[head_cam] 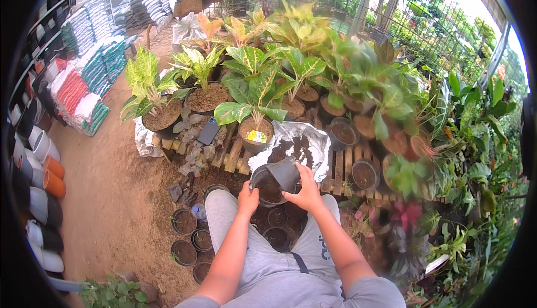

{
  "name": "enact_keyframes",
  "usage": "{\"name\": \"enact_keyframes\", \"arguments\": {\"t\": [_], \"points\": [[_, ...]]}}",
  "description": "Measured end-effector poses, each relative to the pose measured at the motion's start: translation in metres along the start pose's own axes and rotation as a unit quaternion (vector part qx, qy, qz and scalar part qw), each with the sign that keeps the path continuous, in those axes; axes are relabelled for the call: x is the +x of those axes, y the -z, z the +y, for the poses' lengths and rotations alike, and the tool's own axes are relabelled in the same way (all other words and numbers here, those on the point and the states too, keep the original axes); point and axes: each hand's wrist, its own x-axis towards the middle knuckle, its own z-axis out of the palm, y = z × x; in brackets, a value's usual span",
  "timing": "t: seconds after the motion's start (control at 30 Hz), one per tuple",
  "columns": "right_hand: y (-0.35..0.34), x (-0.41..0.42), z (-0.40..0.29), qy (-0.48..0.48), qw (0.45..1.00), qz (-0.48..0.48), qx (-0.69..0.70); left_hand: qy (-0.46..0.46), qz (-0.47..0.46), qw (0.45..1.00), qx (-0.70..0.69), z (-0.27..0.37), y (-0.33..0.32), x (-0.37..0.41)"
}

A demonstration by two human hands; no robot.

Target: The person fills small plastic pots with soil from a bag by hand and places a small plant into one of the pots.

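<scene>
My left hand [248,199] grips the rim of a black plastic nursery pot [268,194] with dark soil inside, held above my lap. In my right hand [308,190] is a smaller black pot [286,173], tipped on its side over the mouth of the larger one. Its opening faces away from me, so I cannot tell what it contains. Just beyond the pots, an opened white sack [321,140] with dark potting soil [289,150] lies on the slatted bamboo bench [230,157].
Potted aglaonema plants [256,98] crowd the bench, with a smartphone [208,131] at its front left. Small soil-filled pots [184,252] and a plastic bottle [199,211] stand beside my left leg. Stacked sacks [75,98] and orange pots [54,176] line the left side. Foliage [474,140] fills the right.
</scene>
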Motion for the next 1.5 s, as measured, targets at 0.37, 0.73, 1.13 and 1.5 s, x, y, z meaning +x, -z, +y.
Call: {"name": "enact_keyframes", "arguments": {"t": [0.37, 0.73, 1.13, 1.5], "points": [[0.007, 0.000, -0.007, -0.037, 0.999, 0.012, -0.027, -0.014, 0.002, 1.000, 0.010, 0.007, -0.005, -0.001], [-0.003, 0.002, 0.012, -0.066, 0.998, 0.023, -0.003, 0.021, 0.004, 0.999, 0.028, 0.009, -0.006, -0.001], [0.012, 0.043, 0.119, -0.169, 0.970, 0.163, 0.064, 0.092, 0.087, 0.992, -0.024, 0.000, -0.003, 0.009], [-0.011, 0.130, 0.186, -0.096, 0.992, -0.014, -0.082, 0.090, -0.058, 0.953, 0.282, 0.001, -0.018, 0.013]]}}
